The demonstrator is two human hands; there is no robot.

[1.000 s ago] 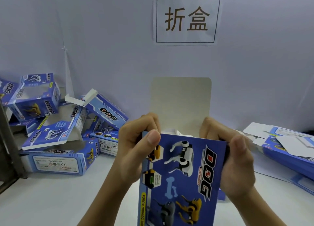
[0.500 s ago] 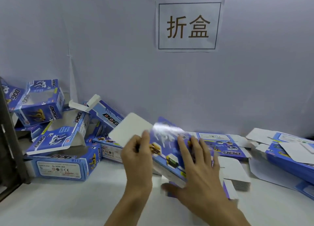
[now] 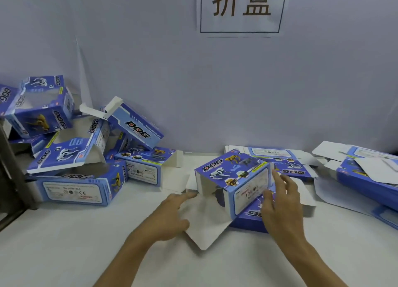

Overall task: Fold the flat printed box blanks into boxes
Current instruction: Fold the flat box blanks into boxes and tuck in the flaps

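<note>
Half-folded box [image 3: 234, 179] on table [image 3: 86, 232]: light, creasable card; both grips open, left hand [image 3: 172, 213] fingertip touching flap, right hand [image 3: 280, 202] at its side panel.

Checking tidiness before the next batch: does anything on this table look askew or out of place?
Yes. The folded boxes at the left lie in a jumbled heap, tilted at different angles, several with white flaps hanging open. The box between the left hand and right hand sits tilted on a flat blank, its left end open. No damage is visible.
</note>
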